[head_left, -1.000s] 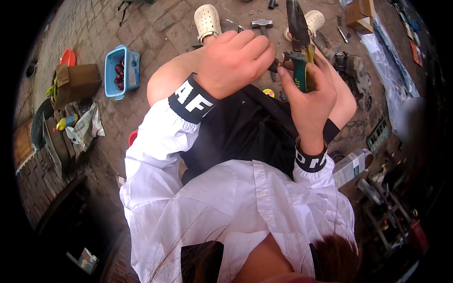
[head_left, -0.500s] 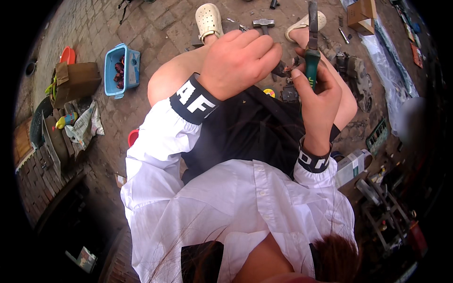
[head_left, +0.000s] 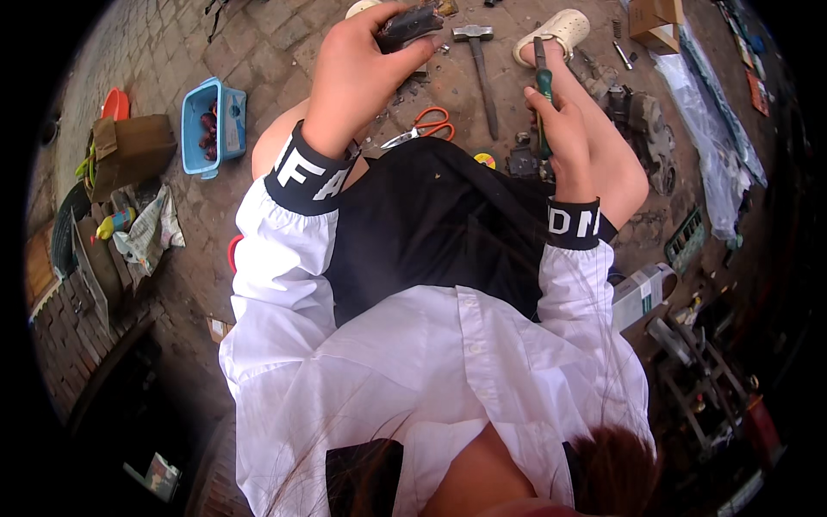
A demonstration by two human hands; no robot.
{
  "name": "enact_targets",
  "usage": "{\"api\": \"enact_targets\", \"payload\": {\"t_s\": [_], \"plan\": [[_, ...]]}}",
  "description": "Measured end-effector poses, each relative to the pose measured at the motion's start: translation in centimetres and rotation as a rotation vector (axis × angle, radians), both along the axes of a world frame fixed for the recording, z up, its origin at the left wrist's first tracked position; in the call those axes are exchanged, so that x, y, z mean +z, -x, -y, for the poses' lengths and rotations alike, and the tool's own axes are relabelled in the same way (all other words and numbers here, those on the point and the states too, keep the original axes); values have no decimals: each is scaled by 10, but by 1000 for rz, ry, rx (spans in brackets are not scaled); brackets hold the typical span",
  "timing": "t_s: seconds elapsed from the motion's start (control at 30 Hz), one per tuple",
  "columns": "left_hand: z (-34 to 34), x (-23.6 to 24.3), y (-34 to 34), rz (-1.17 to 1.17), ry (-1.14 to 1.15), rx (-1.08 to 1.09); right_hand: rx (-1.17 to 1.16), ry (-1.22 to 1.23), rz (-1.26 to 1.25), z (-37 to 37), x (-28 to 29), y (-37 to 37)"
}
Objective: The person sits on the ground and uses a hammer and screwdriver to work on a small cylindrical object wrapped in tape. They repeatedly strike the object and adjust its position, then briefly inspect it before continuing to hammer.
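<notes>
My left hand (head_left: 357, 73) is raised ahead of my left knee, its fingers wrapped round a dark, stubby piece (head_left: 410, 28) with a brownish, rough end; I cannot make out its kind. My right hand (head_left: 564, 129) is closed on a green-handled tool (head_left: 544, 82) with a narrow dark metal end pointing away from me. The two hands are well apart. Between them on the ground lie a hammer (head_left: 484, 82), its head at the far end, and orange-handled scissors (head_left: 435, 126), close to my black-clothed lap (head_left: 431, 233).
A blue basket (head_left: 188, 129) holding dark reddish pieces stands at the left, near a cardboard box (head_left: 138, 155). Greasy metal parts (head_left: 646, 138) lie beyond my right knee. Farther right are clear plastic sheeting (head_left: 711, 146) and another cardboard box (head_left: 655, 21).
My hands have separated: the left moved away and leftward with the dark piece, while the right drew slightly back and lowered with the tool. The scissors and hammer handle are now uncovered.
</notes>
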State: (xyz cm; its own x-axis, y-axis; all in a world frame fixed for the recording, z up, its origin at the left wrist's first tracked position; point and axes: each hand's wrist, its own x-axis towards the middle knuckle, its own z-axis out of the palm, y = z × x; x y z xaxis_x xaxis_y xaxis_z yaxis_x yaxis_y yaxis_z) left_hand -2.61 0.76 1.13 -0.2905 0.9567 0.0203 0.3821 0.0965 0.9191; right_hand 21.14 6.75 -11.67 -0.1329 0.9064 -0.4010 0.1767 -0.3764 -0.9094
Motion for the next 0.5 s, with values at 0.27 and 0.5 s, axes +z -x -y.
{"api": "enact_targets", "payload": {"t_s": [0.27, 0.5], "plan": [[-5, -5, 4, 677, 78, 19, 212, 0, 768, -23, -204, 9], [-4, -10, 14, 839, -7, 122, 259, -140, 1115, -7, -216, -5]]}}
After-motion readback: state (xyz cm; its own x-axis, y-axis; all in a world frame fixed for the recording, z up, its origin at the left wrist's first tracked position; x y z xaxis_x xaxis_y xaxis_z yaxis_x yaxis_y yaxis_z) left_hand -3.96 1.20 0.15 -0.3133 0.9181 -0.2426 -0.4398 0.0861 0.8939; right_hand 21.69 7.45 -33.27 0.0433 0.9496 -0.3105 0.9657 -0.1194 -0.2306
